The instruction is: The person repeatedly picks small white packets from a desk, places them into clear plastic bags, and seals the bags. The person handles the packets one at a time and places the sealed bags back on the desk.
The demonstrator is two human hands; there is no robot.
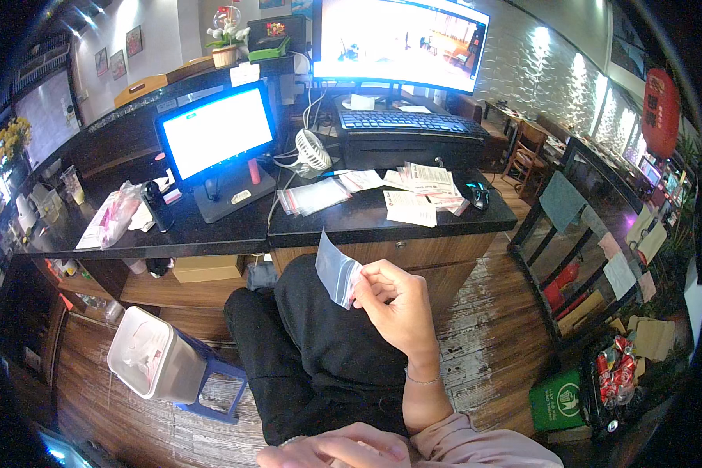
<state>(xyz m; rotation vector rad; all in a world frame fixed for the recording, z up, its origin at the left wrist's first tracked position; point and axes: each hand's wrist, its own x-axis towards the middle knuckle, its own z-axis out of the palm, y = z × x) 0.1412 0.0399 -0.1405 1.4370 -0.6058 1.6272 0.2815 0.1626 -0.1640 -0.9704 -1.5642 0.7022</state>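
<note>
My right hand point(391, 304) pinches a small clear zip-lock bag point(334, 270) with a red edge between thumb and fingers, above my black-trousered knee. The bag looks flat and hangs out to the left of the fingertips. At the bottom edge of the view lies my left hand point(342, 449), near my lap and partly cut off; whether anything is in it is hidden. On the black counter ahead, several similar zip-lock bags point(315, 198) are piled. To their right is a spread stack of printed paper slips point(418, 193) with red-edged bags among them.
Behind the bags stand a touchscreen monitor point(216, 134), a small white fan point(313, 153), a keyboard point(406, 121) and a large monitor point(401, 44). A mouse point(478, 195) sits near the counter's right end. A white bin point(143, 351) rests on a blue stool point(219, 383) at left.
</note>
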